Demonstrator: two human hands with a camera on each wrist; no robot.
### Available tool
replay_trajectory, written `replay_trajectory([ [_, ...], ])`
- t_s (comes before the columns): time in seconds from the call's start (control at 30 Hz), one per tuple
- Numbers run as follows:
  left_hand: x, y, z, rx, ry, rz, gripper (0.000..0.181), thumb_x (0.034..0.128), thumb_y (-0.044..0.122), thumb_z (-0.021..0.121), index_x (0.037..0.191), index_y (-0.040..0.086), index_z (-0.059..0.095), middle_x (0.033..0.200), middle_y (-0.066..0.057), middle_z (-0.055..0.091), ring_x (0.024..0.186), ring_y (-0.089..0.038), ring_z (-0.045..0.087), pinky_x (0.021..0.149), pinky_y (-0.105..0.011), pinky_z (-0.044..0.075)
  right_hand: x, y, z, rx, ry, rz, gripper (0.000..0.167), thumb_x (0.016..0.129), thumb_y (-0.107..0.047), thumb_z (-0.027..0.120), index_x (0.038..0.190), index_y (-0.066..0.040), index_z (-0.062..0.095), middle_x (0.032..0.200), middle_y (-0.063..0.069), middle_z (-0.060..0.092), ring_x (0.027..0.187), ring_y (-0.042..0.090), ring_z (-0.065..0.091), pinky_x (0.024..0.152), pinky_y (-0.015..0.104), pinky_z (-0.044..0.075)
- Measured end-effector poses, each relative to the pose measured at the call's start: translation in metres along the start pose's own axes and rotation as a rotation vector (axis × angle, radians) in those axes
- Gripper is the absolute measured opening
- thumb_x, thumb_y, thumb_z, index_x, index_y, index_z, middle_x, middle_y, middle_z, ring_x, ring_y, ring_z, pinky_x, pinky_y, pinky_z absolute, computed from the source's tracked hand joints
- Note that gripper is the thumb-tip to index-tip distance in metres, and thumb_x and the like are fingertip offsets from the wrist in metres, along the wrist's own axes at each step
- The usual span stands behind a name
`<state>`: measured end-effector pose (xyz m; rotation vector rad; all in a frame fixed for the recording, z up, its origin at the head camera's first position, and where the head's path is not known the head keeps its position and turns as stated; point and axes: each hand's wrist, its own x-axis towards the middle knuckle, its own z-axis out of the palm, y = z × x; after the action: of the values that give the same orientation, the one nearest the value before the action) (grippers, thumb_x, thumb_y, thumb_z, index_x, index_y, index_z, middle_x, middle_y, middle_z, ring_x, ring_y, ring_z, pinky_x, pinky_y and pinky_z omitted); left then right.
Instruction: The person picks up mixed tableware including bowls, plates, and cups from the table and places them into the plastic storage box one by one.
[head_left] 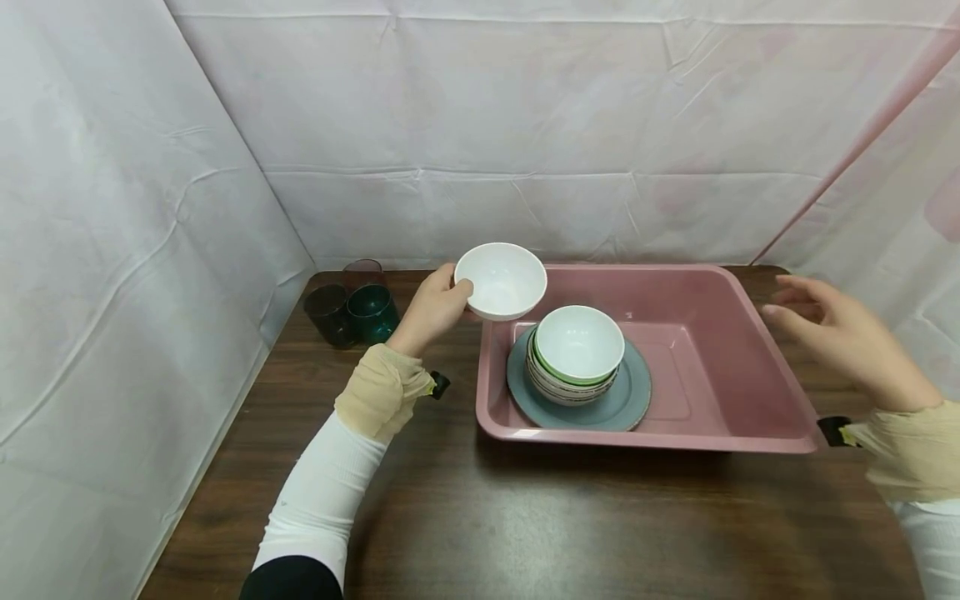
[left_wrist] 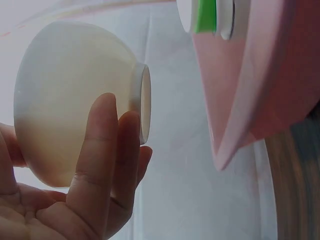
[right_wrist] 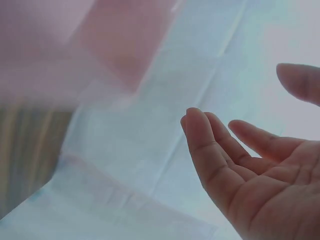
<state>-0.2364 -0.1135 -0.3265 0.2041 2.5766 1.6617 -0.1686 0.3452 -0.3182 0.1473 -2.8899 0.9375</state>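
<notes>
A white bowl (head_left: 501, 282) is gripped by my left hand (head_left: 435, 310), its thumb over the rim and its fingers against the outside. In the left wrist view those fingers lie along the bowl's side (left_wrist: 70, 90) near its foot. The bowl is held above the back left corner of the pink basin (head_left: 712, 358). Inside the basin, another white bowl (head_left: 580, 340) tops a stack of green-edged and patterned bowls (head_left: 558, 390), which stands on grey-blue plates (head_left: 637, 387). My right hand (head_left: 840, 333) hovers past the basin's right side, fingers loosely bent, holding nothing.
Several dark tinted glasses (head_left: 372, 312) stand together at the back left of the brown wooden table (head_left: 525, 525). White cloth (head_left: 525, 125) hangs behind the table and at both sides. The basin's raised rim surrounds the stacked dishes.
</notes>
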Motion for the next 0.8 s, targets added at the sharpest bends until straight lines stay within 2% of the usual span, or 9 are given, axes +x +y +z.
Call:
replay_trajectory([
  [0.07, -0.003, 0.002, 0.002, 0.002, -0.02, 0.006, 0.045, 0.0949, 0.019, 0.041, 0.133, -0.002, 0.049, 0.113, -0.017, 0.062, 0.09, -0.025, 0.065, 0.081, -0.035, 0.057, 0.003, -0.016, 0.002, 0.029, 0.002, -0.028, 0.062, 0.099, -0.032, 0.056, 0.15, -0.003, 0.035, 0.113, -0.027, 0.052, 0.086, -0.03, 0.042, 0.071, 0.002, 0.033],
  [0.13, -0.005, 0.004, 0.004, 0.009, -0.033, 0.017, 0.045, 0.0951, 0.019, 0.041, 0.134, -0.002, 0.049, 0.115, -0.016, 0.061, 0.093, -0.023, 0.063, 0.082, -0.035, 0.057, 0.006, -0.033, 0.006, 0.083, -0.013, -0.036, 0.064, 0.099, -0.032, 0.055, 0.152, -0.006, 0.031, 0.109, -0.034, 0.047, 0.087, -0.026, 0.049, 0.073, 0.001, 0.036],
  [0.2, -0.007, 0.006, 0.006, 0.006, -0.044, 0.031, 0.045, 0.0949, 0.019, 0.041, 0.134, -0.002, 0.049, 0.116, -0.016, 0.061, 0.093, -0.023, 0.063, 0.081, -0.034, 0.057, 0.01, -0.049, 0.012, 0.136, -0.04, -0.033, 0.068, 0.1, -0.035, 0.053, 0.155, -0.008, 0.024, 0.12, -0.024, 0.049, 0.089, -0.022, 0.053, 0.075, 0.001, 0.039],
  [0.3, -0.009, 0.008, 0.009, -0.012, -0.059, 0.048, 0.044, 0.0945, 0.017, 0.041, 0.133, -0.002, 0.05, 0.115, -0.017, 0.062, 0.089, -0.023, 0.065, 0.078, -0.035, 0.059, 0.016, -0.073, 0.024, 0.215, -0.066, -0.032, 0.071, 0.1, -0.037, 0.052, 0.157, -0.01, 0.018, 0.133, 0.001, 0.05, 0.089, -0.015, 0.059, 0.077, 0.003, 0.044],
  [0.4, -0.012, 0.009, 0.012, -0.029, -0.077, 0.047, 0.043, 0.0945, 0.017, 0.041, 0.132, -0.002, 0.05, 0.113, -0.018, 0.063, 0.087, -0.024, 0.067, 0.077, -0.037, 0.06, 0.023, -0.094, 0.035, 0.252, -0.089, -0.058, 0.069, 0.1, -0.037, 0.052, 0.155, -0.009, 0.022, 0.137, 0.016, 0.049, 0.086, -0.012, 0.062, 0.078, 0.006, 0.047],
  [0.5, -0.015, 0.009, 0.015, -0.014, -0.082, 0.053, 0.042, 0.0938, 0.018, 0.043, 0.13, -0.001, 0.052, 0.114, -0.016, 0.064, 0.094, -0.022, 0.065, 0.084, -0.035, 0.056, 0.029, -0.113, 0.047, 0.294, -0.13, -0.084, 0.063, 0.101, -0.036, 0.052, 0.153, -0.009, 0.029, 0.135, 0.018, 0.052, 0.084, -0.007, 0.065, 0.078, 0.01, 0.05],
  [0.6, -0.018, 0.01, 0.018, -0.018, -0.096, 0.061, 0.041, 0.0926, 0.018, 0.044, 0.128, 0.0, 0.054, 0.116, -0.014, 0.063, 0.097, -0.021, 0.062, 0.087, -0.034, 0.054, 0.033, -0.128, 0.06, 0.343, -0.197, -0.11, 0.06, 0.101, -0.034, 0.05, 0.152, -0.007, 0.031, 0.136, 0.019, 0.052, 0.093, 0.002, 0.067, 0.082, 0.017, 0.054],
  [0.73, -0.021, 0.011, 0.024, -0.073, -0.148, 0.06, 0.042, 0.0928, 0.016, 0.044, 0.132, 0.001, 0.051, 0.116, -0.015, 0.062, 0.091, -0.021, 0.066, 0.081, -0.038, 0.059, 0.038, -0.141, 0.077, 0.374, -0.284, -0.131, 0.061, 0.102, -0.036, 0.049, 0.151, -0.006, 0.031, 0.138, 0.019, 0.051, 0.112, 0.024, 0.064, 0.087, 0.03, 0.057],
  [0.8, -0.023, 0.012, 0.026, -0.097, -0.175, 0.058, 0.042, 0.0936, 0.015, 0.044, 0.133, 0.001, 0.049, 0.115, -0.016, 0.062, 0.085, -0.021, 0.067, 0.076, -0.038, 0.06, 0.039, -0.145, 0.083, 0.363, -0.301, -0.134, 0.062, 0.101, -0.039, 0.051, 0.151, -0.007, 0.032, 0.139, 0.017, 0.052, 0.114, 0.03, 0.063, 0.088, 0.035, 0.057],
])
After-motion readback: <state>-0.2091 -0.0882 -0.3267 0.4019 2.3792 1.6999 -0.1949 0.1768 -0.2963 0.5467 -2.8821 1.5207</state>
